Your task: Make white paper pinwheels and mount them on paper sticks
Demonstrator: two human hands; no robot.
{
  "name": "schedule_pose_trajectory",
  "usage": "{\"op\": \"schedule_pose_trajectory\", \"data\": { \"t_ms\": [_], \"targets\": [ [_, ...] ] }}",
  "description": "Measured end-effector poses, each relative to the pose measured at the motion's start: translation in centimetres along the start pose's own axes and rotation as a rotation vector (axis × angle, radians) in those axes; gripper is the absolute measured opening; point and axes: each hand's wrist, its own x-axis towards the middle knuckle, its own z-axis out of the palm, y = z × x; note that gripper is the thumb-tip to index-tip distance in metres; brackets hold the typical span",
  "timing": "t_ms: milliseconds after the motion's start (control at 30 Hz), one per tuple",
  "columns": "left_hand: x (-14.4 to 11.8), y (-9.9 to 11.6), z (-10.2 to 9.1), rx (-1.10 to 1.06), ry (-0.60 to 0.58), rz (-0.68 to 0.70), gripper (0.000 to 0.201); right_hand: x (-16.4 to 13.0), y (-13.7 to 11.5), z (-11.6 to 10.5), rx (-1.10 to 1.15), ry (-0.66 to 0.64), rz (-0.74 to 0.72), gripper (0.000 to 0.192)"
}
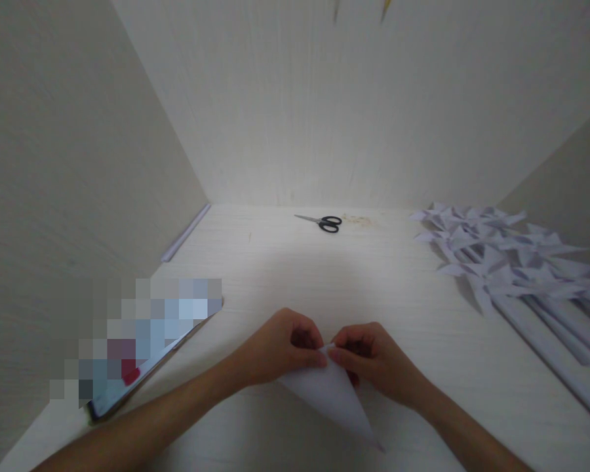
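Note:
Low in the middle of the view, a folded sheet of white paper (327,396) hangs between my two hands, one pointed corner slanting down toward the right. My left hand (290,347) pinches its top edge between thumb and fingers. Close beside it, my right hand (366,357) grips the same edge, thumb in front and fingers behind. The fingertips of both hands nearly meet at the top of the paper. Whatever lies behind the paper is hidden.
Black-handled scissors (324,223) lie near the back wall. Several white paper pinwheels (496,262) with rolled paper sticks (545,367) cover the right side. A rolled paper stick (187,233) lies along the left wall. A partly blurred-out device with a screen (152,360) leans at the left.

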Motion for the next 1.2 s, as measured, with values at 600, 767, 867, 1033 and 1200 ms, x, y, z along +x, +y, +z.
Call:
{"op": "schedule_pose_trajectory", "data": {
  "t_ms": [600, 767, 867, 1033, 1200],
  "targets": [
    [-0.1, 0.1, -0.1, 0.056, -0.016, -0.026, 0.019, 0.1, -0.3, -0.1, -0.032, -0.039, 0.009, 0.021],
    [-0.2, 0.1, 0.0, 0.053, -0.030, -0.015, 0.018, 0.0, -0.3, -0.2, -0.047, -0.059, 0.010, 0.016],
    [-0.3, 0.1, 0.1, 0.060, -0.052, -0.023, 0.019, -0.2, -0.7, -0.5, -0.175, -0.039, -0.035, 0.013],
    [-0.5, 0.4, 0.3, 0.127, -0.068, -0.018, 0.018, -1.0, -1.9, -0.8, -0.520, -0.050, -0.121, 0.014],
    [-0.6, 0.5, 0.3, 0.151, -0.102, -0.018, 0.016, -1.3, -2.4, -0.6, -0.715, -0.078, -0.230, 0.015]
  ]
}}
